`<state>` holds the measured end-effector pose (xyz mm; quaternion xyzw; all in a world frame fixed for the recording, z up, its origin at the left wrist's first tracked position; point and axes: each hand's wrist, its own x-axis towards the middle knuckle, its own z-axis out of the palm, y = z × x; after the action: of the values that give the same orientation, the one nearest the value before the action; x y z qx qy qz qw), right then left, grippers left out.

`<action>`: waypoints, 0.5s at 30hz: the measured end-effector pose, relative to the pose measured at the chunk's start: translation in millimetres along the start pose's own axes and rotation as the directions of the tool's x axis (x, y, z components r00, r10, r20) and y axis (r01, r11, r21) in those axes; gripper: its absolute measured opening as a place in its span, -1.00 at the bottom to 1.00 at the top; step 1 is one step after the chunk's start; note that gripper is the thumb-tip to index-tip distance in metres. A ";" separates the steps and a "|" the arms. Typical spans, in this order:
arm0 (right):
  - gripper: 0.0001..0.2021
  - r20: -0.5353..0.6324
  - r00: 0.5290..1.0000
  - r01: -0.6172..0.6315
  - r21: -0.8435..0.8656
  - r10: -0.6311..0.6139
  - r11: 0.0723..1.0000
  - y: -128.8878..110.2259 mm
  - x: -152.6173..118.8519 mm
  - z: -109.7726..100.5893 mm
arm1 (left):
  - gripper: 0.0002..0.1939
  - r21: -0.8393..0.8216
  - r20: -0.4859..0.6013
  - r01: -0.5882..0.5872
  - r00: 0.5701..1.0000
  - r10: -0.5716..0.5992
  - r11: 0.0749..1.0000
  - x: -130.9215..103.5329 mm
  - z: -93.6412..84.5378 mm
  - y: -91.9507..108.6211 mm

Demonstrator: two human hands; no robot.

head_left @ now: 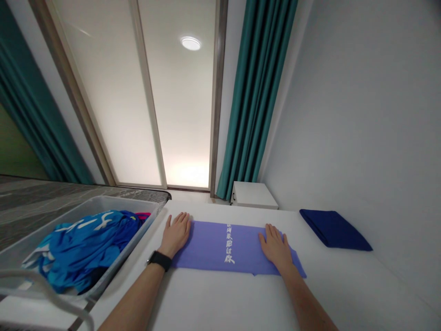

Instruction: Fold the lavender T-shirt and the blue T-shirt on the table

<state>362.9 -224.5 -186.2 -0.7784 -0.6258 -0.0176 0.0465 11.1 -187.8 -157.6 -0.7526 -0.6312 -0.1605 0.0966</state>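
A purple garment (210, 248) with a column of white written characters lies folded into a flat, wide strip on the white table (220, 303). My left hand (177, 233) rests flat at its left end, fingers stretched out, with a dark watch on the wrist. Near the right end my right hand (276, 246) lies palm down on the cloth, fingers spread. A small point of fabric sticks out from the near edge. Neither hand grips the cloth.
To the left stands a clear plastic bin (138, 230) holding crumpled blue clothes (89, 243). A folded navy cloth (334, 230) lies on the table's right side by the wall. Beyond the table are a white cabinet (253, 195), a teal curtain (258, 101) and frosted sliding doors (182, 115).
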 end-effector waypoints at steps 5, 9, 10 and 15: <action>-0.40 -0.005 1.000 -0.009 -0.012 0.009 1.000 -0.3 0.0 2.7 | -0.60 -0.095 -0.064 -0.189 0.981 0.184 0.977 1.9 -9.7 11.6; -0.42 -0.083 0.996 0.024 -0.005 -0.024 1.000 3.7 2.6 7.9 | -0.59 -0.136 -0.015 -0.238 0.971 0.238 0.962 2.1 -6.3 13.5; -0.44 -0.118 0.992 0.050 -0.004 -0.050 0.999 4.4 3.8 8.9 | -0.59 -0.142 -0.001 -0.235 0.971 0.237 0.962 2.8 -4.9 12.3; -0.53 -0.258 0.910 0.344 0.029 -0.325 0.938 -2.4 7.9 10.0 | -0.61 -0.164 0.099 -0.238 0.962 0.256 0.957 11.4 -3.3 6.2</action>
<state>361.9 -215.4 -195.3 -0.6489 -0.7393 -0.0996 0.1498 18.5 -179.7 -150.1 -0.8390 -0.5228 -0.1493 0.0210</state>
